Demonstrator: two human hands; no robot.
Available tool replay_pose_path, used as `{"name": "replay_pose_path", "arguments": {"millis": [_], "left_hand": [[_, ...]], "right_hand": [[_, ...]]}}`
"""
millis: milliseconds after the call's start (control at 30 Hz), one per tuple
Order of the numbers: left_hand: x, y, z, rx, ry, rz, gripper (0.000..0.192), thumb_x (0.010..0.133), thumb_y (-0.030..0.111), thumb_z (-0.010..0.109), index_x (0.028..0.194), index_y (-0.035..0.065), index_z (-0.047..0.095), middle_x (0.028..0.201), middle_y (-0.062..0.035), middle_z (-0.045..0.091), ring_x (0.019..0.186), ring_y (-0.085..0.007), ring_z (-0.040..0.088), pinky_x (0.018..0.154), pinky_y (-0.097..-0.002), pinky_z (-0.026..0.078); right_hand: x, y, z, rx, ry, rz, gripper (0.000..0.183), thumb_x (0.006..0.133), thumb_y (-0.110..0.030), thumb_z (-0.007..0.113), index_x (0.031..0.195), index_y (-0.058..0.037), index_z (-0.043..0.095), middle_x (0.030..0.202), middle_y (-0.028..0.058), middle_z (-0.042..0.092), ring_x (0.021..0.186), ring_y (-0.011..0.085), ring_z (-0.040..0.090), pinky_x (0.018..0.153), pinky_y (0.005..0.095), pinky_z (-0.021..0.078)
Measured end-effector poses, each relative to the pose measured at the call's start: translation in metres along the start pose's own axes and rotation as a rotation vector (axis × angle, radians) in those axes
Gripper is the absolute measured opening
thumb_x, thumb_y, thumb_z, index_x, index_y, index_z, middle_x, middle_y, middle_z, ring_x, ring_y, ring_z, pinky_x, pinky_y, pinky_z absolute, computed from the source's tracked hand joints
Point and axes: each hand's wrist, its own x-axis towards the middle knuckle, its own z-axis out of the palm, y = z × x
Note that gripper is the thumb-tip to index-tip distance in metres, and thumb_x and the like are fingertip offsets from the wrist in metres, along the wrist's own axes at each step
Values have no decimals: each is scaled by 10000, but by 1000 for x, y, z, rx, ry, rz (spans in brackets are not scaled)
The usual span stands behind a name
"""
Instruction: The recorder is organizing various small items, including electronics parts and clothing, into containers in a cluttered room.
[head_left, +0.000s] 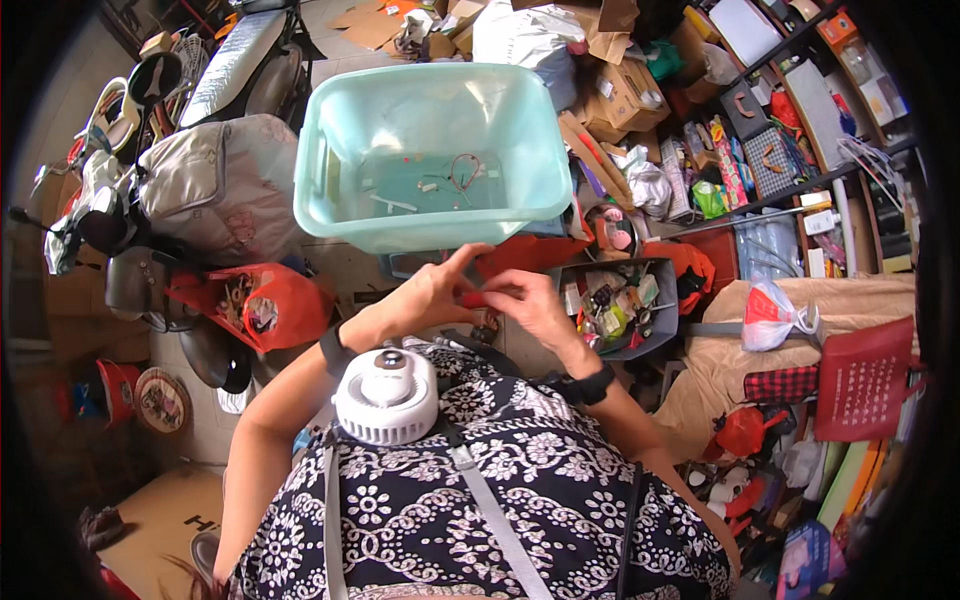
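Before my chest, both hands meet over a small red item (472, 300) whose exact kind cannot be made out. My left hand (427, 296) holds it between thumb and fingers, the forefinger stretched out toward the tub. From the other side, the fingertips of my right hand (532, 304) pinch at the same item. Just beyond my hands stands a pale green plastic tub (431, 234). On its bottom lie a thin red loop (466, 172), a white strip (394, 203) and several tiny scraps.
A grey bin (666, 300) filled with small goods stands at the right. To the left, a red bag (300, 311) of odds and ends sits beside a covered scooter (255, 180). Cardboard boxes (626, 94) and loaded shelves (787, 191) crowd the far right. A white fan (386, 397) hangs on my chest.
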Motion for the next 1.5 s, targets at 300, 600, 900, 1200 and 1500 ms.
{"name": "replay_pose_path", "arguments": {"millis": [300,600,900,1200,1500], "left_hand": [[-56,-100,-110,43,569,-108,392,766,59,642,1137,94,517,1055,-88,526,708,-127,574,622,-229,487],[-69,-152,-206,475,382,-274,398,760,197,635,1128,109,508,1006,-141,520,834,-240,537,703,-336,454],[48,-245,-203,785,-177,-287,376,730,158,593,1082,42,525,1058,-160,570,991,-321,537,838,-393,420],[128,-267,-59,693,-396,-134,356,803,137,537,1154,98,493,1119,-132,540,1037,-298,519,877,-384,423],[132,-290,-18,1066,-317,273,188,746,81,550,931,115,564,930,-65,559,882,-220,557,739,-342,448]], "right_hand": [[-77,108,-109,-617,383,169,149,762,-81,643,886,-3,615,788,68,635,684,139,585,636,249,459],[-66,94,-112,-705,436,186,432,776,-136,648,1159,-76,456,1072,134,518,945,239,541,770,344,453],[75,-22,-22,-514,469,-56,571,749,-129,669,1227,-56,365,1200,163,425,1092,286,448,895,382,375],[95,-15,-9,-753,520,-125,587,721,37,582,1246,-36,328,1218,193,405,1165,325,391,991,386,296],[83,-34,-1,-631,561,-9,574,731,17,588,1245,-22,334,1213,191,430,1127,325,439,949,389,340]]}}
